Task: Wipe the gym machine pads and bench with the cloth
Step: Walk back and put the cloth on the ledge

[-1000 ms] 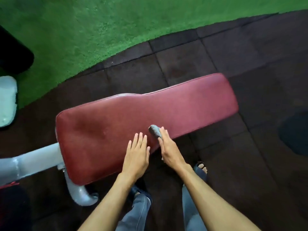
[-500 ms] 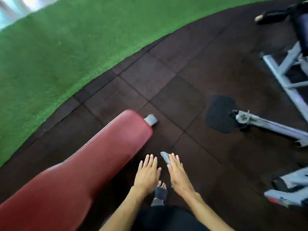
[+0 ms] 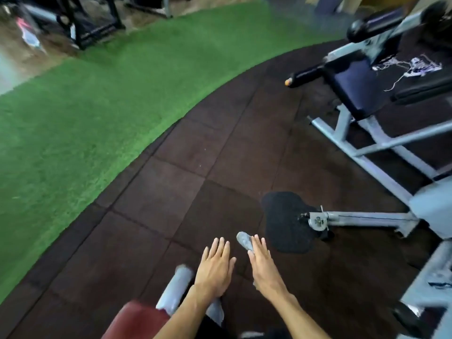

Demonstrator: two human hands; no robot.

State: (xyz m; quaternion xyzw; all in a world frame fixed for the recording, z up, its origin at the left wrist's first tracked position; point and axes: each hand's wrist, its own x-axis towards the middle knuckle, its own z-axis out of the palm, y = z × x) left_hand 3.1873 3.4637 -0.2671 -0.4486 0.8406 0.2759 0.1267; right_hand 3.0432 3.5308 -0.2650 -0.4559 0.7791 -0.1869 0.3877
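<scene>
My right hand (image 3: 263, 266) is held out flat, palm down, over the dark floor, with a small grey cloth (image 3: 244, 239) pinched under its fingers and poking out past the fingertips. Beside it my left hand (image 3: 216, 267) is flat with its fingers apart and holds nothing. Only the end of the red bench (image 3: 137, 319) shows at the bottom edge, below my left forearm, with its grey metal foot (image 3: 175, 288) sticking out. A machine with a dark blue seat pad (image 3: 354, 88) and a black roller pad (image 3: 376, 24) stands at the upper right, far from both hands.
The machine's grey steel frame (image 3: 381, 143) and a low bar (image 3: 362, 218) run across the right side. A black mat patch (image 3: 283, 221) lies just right of my hands. Green turf (image 3: 97, 106) covers the left; black equipment (image 3: 93, 23) stands at the far top left.
The view has swung up and right, away from the red bench, which has slid down to the bottom edge. The blue-padded machine has come into view. Both hands keep their pose, cloth still held.
</scene>
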